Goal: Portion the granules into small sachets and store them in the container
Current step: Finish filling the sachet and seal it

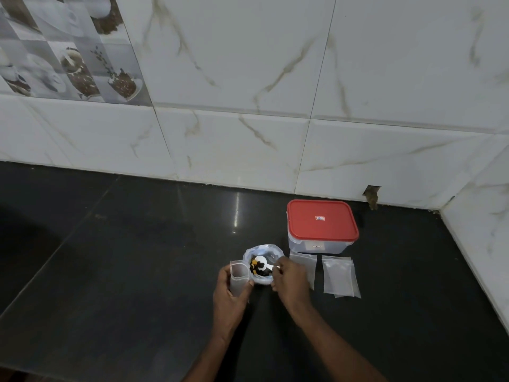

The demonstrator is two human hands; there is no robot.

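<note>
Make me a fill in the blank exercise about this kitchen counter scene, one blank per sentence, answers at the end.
1. The left hand holds a small clear plastic sachet upright with its top ____.
2. The right hand dips a small white spoon into the clear plastic bag of dark ____.
3. The lid on the square clear plastic container is coloured ____.
Answers: open; granules; red.

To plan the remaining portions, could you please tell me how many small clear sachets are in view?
4. A held sachet in the left hand; a flat sachet beside the right hand; an overlapping pair right of it. More may lie hidden beneath.
</note>
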